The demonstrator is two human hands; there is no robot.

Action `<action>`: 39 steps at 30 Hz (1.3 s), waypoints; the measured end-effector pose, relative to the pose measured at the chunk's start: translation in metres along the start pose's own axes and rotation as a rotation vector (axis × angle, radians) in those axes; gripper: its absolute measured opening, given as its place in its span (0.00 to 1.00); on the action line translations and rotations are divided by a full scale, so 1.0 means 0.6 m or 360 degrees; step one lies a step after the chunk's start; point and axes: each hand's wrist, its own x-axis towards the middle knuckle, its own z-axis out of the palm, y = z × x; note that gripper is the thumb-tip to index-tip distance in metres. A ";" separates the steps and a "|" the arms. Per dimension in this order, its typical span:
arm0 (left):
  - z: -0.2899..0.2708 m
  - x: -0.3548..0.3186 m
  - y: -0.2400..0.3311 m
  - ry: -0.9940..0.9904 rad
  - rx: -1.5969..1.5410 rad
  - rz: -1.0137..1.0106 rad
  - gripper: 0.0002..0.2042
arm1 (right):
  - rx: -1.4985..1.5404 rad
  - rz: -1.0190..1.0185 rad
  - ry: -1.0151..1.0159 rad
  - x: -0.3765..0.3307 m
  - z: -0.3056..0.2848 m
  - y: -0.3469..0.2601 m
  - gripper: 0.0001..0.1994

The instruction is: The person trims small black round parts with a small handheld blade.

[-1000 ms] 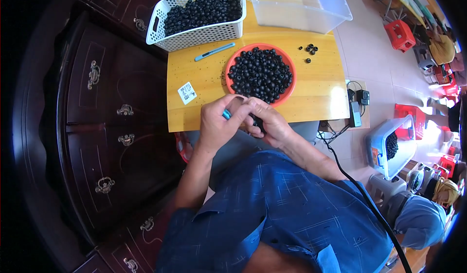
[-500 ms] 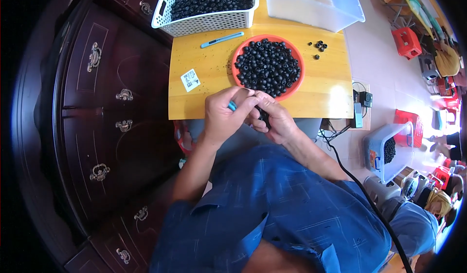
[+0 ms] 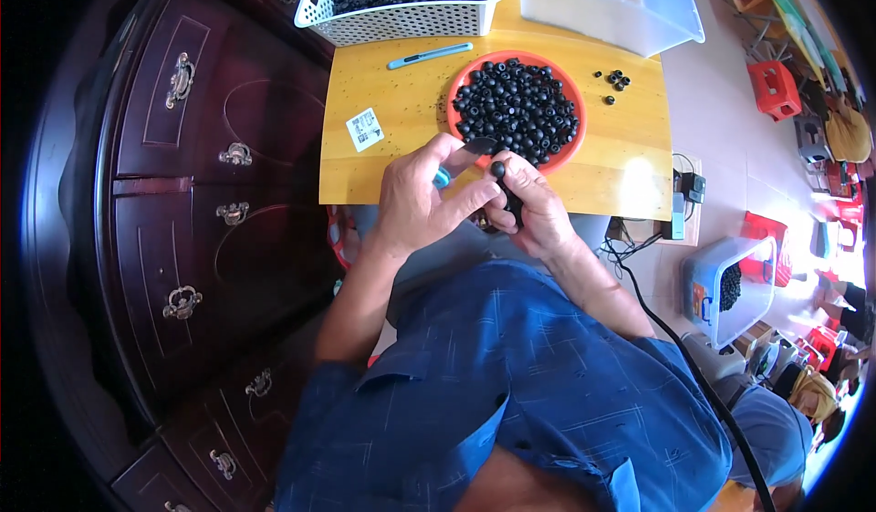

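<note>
The left hand point(image 3: 411, 197) is closed around a small knife point(image 3: 481, 146), its blade near the right hand point(image 3: 538, 203); the right thumb and fingers pinch a black bead point(image 3: 498, 169) just off the near rim of the red bowl point(image 3: 578, 115); a slip of the blade on that round surface could nick the right thumb; more dark pieces seem tucked in the right palm (too shaded to count), so a loosened grip could spill them past the counter point(image 3: 401, 92) edge.
</note>
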 end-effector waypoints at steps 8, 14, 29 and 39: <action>-0.007 0.011 0.008 -0.0207 0.0392 0.0219 0.23 | -0.0352 -0.0020 -0.0109 -0.001 0.013 -0.014 0.18; 0.000 0.010 -0.001 -0.0231 0.0517 0.0273 0.22 | -0.0299 -0.0086 -0.0309 0.006 -0.030 0.002 0.20; -0.009 0.007 -0.004 -0.0388 0.0445 0.0249 0.16 | -0.0373 0.0043 -0.0076 -0.001 -0.020 0.012 0.12; -0.039 0.049 0.008 -0.0651 0.0420 -0.0038 0.11 | -0.0440 0.0370 0.0128 -0.006 -0.027 0.019 0.16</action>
